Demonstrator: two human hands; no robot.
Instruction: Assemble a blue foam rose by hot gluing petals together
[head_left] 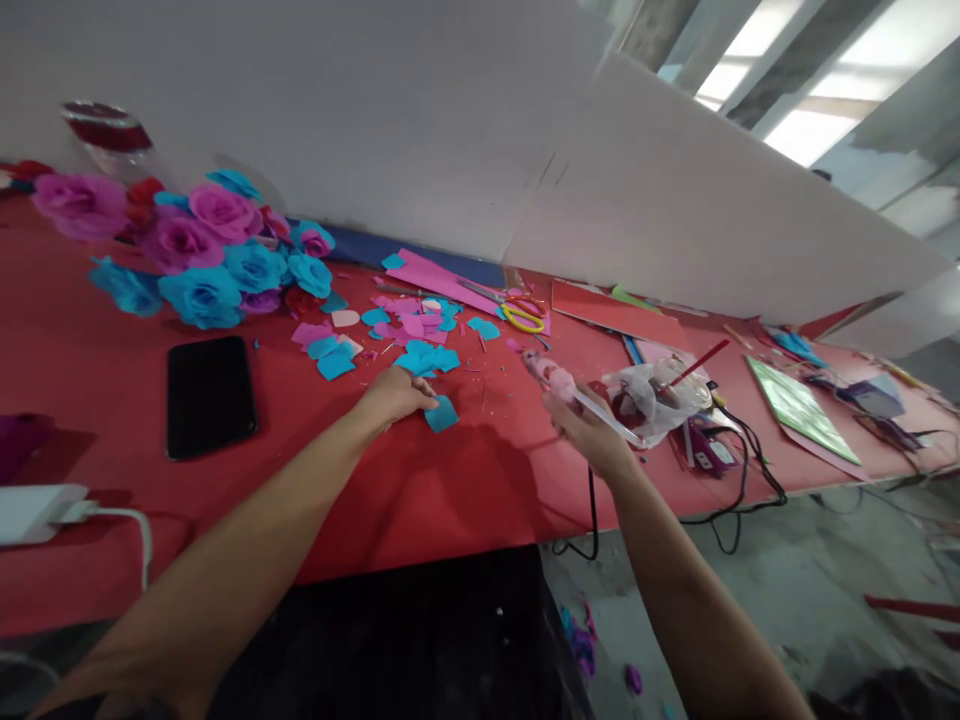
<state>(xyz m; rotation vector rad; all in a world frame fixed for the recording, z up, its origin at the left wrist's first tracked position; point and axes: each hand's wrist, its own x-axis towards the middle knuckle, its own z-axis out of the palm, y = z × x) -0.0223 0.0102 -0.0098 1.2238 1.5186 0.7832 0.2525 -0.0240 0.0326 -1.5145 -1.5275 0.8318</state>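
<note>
Between the fingertips of my left hand (399,395) is a blue paper petal (442,414), held just over the red table (450,500). My right hand (589,432) is wrapped round a pink glue gun (553,378). A whitish glue stick juts from its back, and its nozzle points left and away from me. Close beyond my left hand lie more blue petals (426,358), with pink petals (409,325) scattered behind them. Scissors (523,312) with red and yellow handles rest farther back on a pink paper sheet (427,275).
Blue and pink paper flowers (202,290) crowd the back left, behind a black phone (211,396). A white charger (41,512) is at the left edge. Right of the glue gun are a plastic bag (649,400) with a straw and black cables (750,470). A white wall (375,130) closes the back.
</note>
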